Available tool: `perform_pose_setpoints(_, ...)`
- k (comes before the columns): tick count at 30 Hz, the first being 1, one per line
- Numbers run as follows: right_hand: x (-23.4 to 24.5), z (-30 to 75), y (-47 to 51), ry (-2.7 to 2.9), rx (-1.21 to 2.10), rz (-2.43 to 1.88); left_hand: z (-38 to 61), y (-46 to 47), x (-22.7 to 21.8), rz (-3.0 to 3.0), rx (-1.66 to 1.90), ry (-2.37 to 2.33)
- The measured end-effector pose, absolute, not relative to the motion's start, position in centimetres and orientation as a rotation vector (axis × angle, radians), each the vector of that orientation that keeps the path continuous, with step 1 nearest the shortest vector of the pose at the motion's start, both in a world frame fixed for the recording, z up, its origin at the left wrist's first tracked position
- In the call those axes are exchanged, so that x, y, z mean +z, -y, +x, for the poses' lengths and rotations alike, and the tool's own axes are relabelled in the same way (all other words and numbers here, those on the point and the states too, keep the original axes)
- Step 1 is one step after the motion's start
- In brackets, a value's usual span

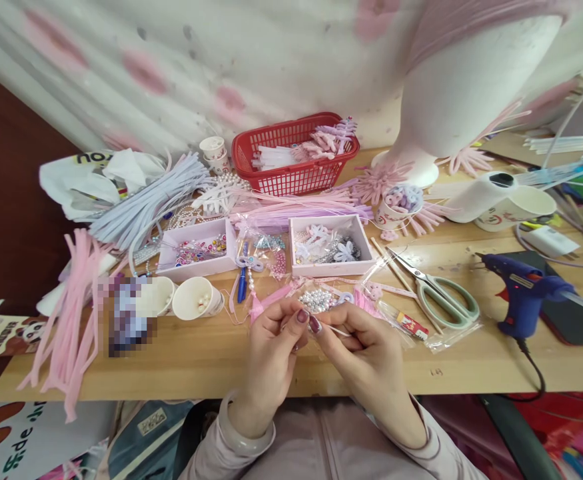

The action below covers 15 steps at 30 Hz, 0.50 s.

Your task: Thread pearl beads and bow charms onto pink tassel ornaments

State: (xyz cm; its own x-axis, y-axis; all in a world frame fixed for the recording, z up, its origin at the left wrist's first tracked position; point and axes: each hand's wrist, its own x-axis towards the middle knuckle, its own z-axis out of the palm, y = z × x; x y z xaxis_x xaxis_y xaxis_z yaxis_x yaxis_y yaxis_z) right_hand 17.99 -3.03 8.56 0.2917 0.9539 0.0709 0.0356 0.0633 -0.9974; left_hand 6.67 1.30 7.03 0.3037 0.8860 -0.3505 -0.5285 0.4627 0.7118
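My left hand (270,350) and my right hand (366,357) meet over the front edge of the wooden table (211,360), fingertips pinched together. A thin pale thread or strip (338,330) runs between them, held by both. Just beyond the fingers lies a clear bag of small pearl beads (316,300) and a pink tassel piece (266,303). What else the fingers hold is too small to make out.
Two white trays (198,253) (328,248) of trinkets, paper cups (196,298), a red basket (294,157), pink pipe cleaners (68,320), green-handled scissors (441,293), a blue glue gun (524,293) and a white mannequin head stand (451,100) crowd the table.
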Motion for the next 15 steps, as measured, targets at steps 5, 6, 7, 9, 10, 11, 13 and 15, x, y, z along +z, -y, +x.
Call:
perform_pose_setpoints(5, 9.0, 18.2, 2.8, 0.926, 1.117, -1.127, 6.6, -1.3, 6.9, 0.556, 0.984, -0.769)
perform_pose_setpoints(6, 9.0, 18.3, 2.8, 0.907, 1.150, -1.103, 6.6, -1.3, 7.0, 0.554, 0.979, -0.760)
perform_pose_setpoints(7, 9.1, 18.3, 2.7, 0.891, 1.173, -1.084, 6.7, -1.2, 7.0, 0.553, 0.978, -0.753)
perform_pose_setpoints(9, 9.0, 18.3, 2.6, 0.862, 1.195, -1.066, 6.8, -1.1, 7.1, 0.557, 0.977, -0.749)
perform_pose_setpoints(10, 8.9, 18.3, 2.6, 0.850, 1.194, -1.064, 6.8, -1.1, 7.1, 0.563, 0.976, -0.750)
perform_pose_setpoints(11, 8.8, 18.3, 2.7, 0.841, 1.184, -1.068, 6.8, -1.1, 7.1, 0.568, 0.976, -0.753)
perform_pose_setpoints(13, 8.4, 18.3, 2.8, 0.841, 1.135, -1.104, 6.7, -1.2, 7.1, 0.574, 0.990, -0.764)
perform_pose_setpoints(15, 7.8, 18.3, 3.0, 0.858, 1.059, -1.172, 6.3, -1.3, 7.1, 0.595, 1.021, -0.788)
